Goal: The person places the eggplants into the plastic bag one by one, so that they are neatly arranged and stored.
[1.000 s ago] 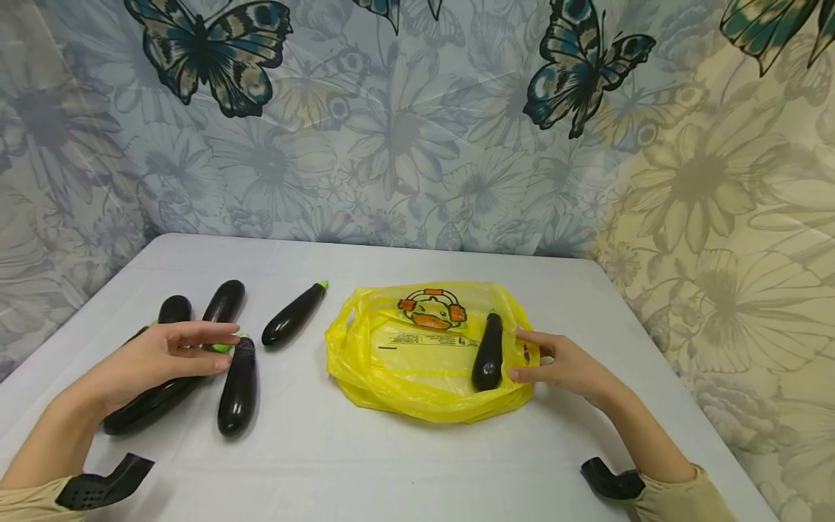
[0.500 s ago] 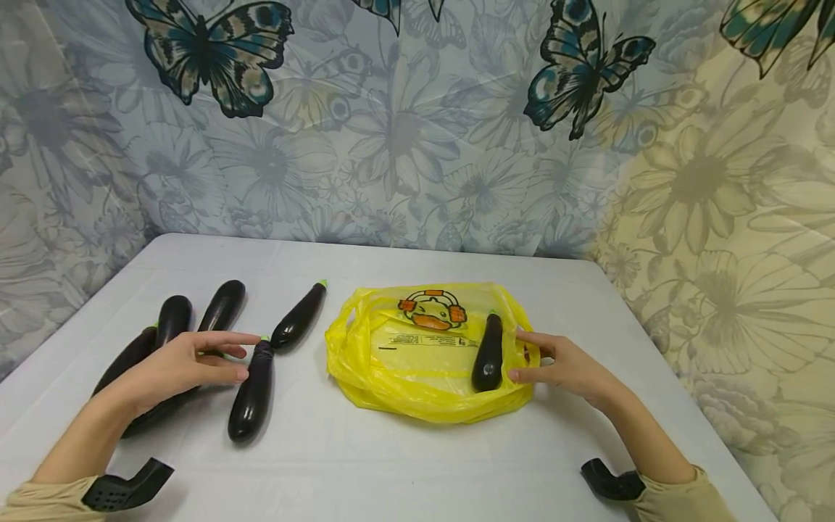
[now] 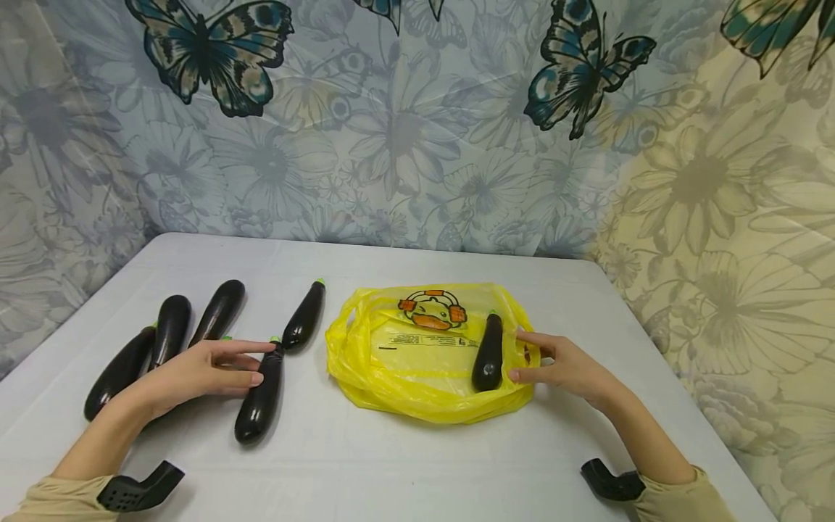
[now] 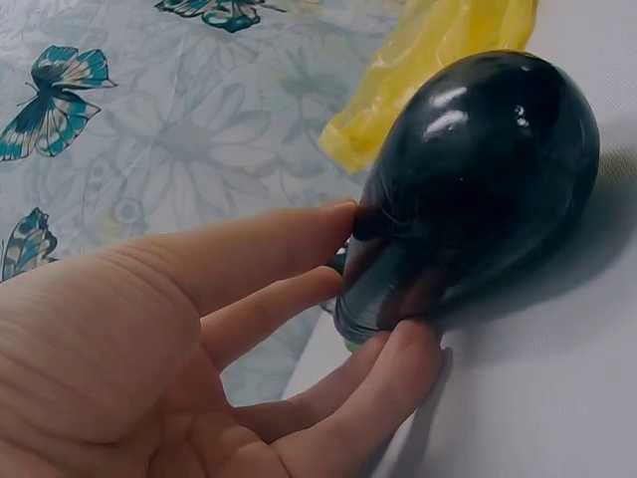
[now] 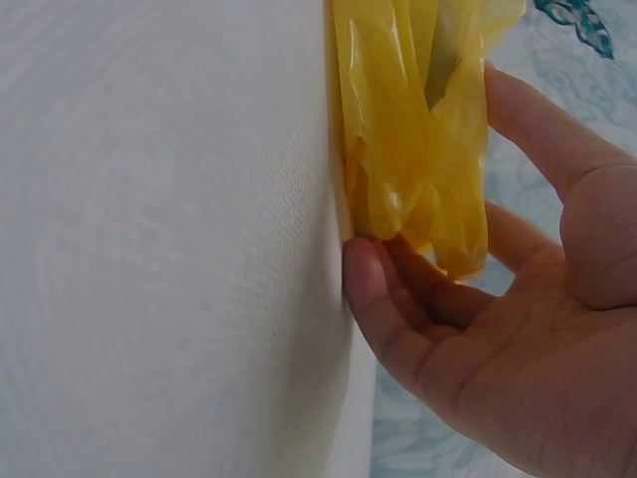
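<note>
My left hand touches the left side of a dark eggplant with outstretched fingertips, near its stem. That eggplant lies on the table, its rounded end large in the left wrist view. My right hand holds the right edge of a yellow plastic bag, thumb and fingers on either side of it. Another eggplant lies within the bag's right side. Beyond the touched eggplant, a further eggplant lies with its lower end close to the first one's stem.
Several more eggplants lie at the left of the white table, including one near the edge; my left hand and arm partly cover some of them. A butterfly-patterned cloth hangs behind the table.
My left hand has moved right, and the eggplant at its fingertips has slid right with it. The further eggplant has turned more upright in view. My right hand and the bag have stayed still.
</note>
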The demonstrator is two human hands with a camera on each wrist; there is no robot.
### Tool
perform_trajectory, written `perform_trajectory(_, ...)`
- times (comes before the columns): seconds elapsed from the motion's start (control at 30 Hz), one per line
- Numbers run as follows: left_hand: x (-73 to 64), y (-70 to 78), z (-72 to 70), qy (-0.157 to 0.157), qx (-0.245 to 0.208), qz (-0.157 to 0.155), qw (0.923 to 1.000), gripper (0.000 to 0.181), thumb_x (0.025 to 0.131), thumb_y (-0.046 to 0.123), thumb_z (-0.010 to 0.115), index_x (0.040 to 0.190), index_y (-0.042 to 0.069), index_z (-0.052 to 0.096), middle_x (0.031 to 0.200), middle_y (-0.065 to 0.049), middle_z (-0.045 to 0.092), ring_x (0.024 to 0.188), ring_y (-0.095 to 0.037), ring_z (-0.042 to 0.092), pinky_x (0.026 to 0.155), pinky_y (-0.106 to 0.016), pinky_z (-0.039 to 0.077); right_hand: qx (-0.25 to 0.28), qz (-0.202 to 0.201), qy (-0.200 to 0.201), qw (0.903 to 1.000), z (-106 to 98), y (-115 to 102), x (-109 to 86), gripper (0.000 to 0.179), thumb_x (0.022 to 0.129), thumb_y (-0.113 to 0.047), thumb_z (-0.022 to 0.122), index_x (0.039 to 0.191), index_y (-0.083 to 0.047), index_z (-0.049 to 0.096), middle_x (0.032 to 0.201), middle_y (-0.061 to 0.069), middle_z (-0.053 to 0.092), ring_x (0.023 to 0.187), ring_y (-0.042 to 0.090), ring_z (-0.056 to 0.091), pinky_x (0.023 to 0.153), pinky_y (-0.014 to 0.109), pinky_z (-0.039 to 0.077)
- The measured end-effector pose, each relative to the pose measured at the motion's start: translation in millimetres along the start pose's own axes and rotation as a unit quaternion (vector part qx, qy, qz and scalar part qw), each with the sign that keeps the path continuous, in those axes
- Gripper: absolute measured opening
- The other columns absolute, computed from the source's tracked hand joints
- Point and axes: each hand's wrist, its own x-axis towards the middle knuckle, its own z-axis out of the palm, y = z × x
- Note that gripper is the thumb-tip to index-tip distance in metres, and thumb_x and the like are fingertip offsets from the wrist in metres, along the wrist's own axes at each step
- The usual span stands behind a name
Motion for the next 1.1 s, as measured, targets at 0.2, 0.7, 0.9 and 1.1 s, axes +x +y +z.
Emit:
perform_trajectory(0.2, 0.1, -1.2, -0.3, -0.016, 0.013, 0.011, 0.9997, 0.058, 0.094, 0.024, 0.070, 0.146, 0.010, 0.049, 0.140, -0.028, 0.045, 0.115, -0.029, 0.059, 0.085, -0.033, 0.054, 0.006, -0.013, 0.001, 0.9999, -0.1, -1.7, -1.8, 0.084, 0.083, -0.035, 0.081, 0.148, 0.000, 0.041, 0.152, 0.024, 0.033, 0.131, 0.044, 0.038, 0.103, 0.061, 0.033)
perform_trajectory(0.7, -0.9, 1.3, 5.0, 0.014, 0.064, 0.000, 0.9979, 0.062, 0.085, 0.030, 0.079, 0.141, 0.016, 0.056, 0.137, -0.024, 0.049, 0.111, -0.024, 0.061, 0.083, -0.031, 0.054, 0.007, -0.006, 0.006, 0.9999, 1.0, -2.6, -2.7, 0.084, 0.082, -0.034, 0.081, 0.148, -0.001, 0.042, 0.151, 0.023, 0.035, 0.131, 0.044, 0.038, 0.103, 0.061, 0.032)
perform_trajectory(0.9, -1.4, 1.4, 4.5, -0.001, 0.049, 0.006, 0.9988, 0.063, 0.087, 0.027, 0.078, 0.144, 0.017, 0.053, 0.141, -0.029, 0.043, 0.109, -0.024, 0.063, 0.082, -0.031, 0.054, 0.006, -0.007, 0.006, 0.9999, 0.9, -2.7, -3.9, 0.084, 0.083, -0.035, 0.081, 0.149, -0.002, 0.042, 0.151, 0.022, 0.035, 0.132, 0.042, 0.039, 0.104, 0.060, 0.033)
perform_trajectory(1.1, -1.8, 0.2, 4.3, -0.011, 0.027, 0.021, 0.9993, 0.063, 0.088, 0.022, 0.077, 0.145, 0.013, 0.051, 0.142, -0.034, 0.039, 0.106, -0.027, 0.064, 0.082, -0.033, 0.055, 0.018, -0.008, 0.008, 0.9998, 0.8, -0.3, -3.7, 0.084, 0.082, -0.033, 0.082, 0.149, -0.001, 0.041, 0.152, 0.022, 0.035, 0.131, 0.042, 0.039, 0.103, 0.059, 0.034)
